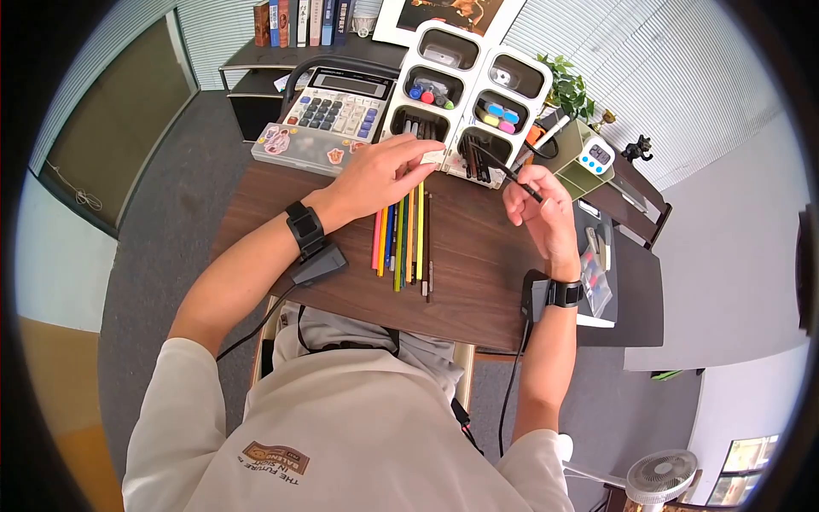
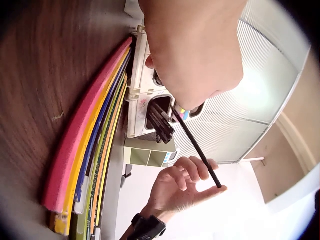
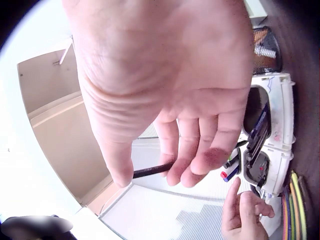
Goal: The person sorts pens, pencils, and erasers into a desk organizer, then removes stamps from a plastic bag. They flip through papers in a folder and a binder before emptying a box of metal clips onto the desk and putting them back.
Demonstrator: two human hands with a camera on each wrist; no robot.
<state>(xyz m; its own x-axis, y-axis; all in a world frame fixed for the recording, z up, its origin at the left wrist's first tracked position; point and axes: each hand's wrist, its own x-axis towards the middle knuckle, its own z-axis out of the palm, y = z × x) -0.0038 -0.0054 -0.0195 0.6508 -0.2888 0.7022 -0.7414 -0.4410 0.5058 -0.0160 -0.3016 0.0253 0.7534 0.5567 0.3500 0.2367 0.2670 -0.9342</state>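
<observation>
In the head view my right hand pinches a slim black pencil near one end. Its far end slants over the right front compartment of a white organizer, where several dark pens stand. The left wrist view shows the same pencil between thumb and fingertips. My left hand is at the organizer's left front, thumb and fingers extended and slightly apart, nothing visible between them. Below it, colored pencils lie side by side on the brown table.
A calculator and a clear sticker-covered case stand left of the organizer. To its right are a plant and a green holder with a white timer. Other compartments hold colored markers and small items.
</observation>
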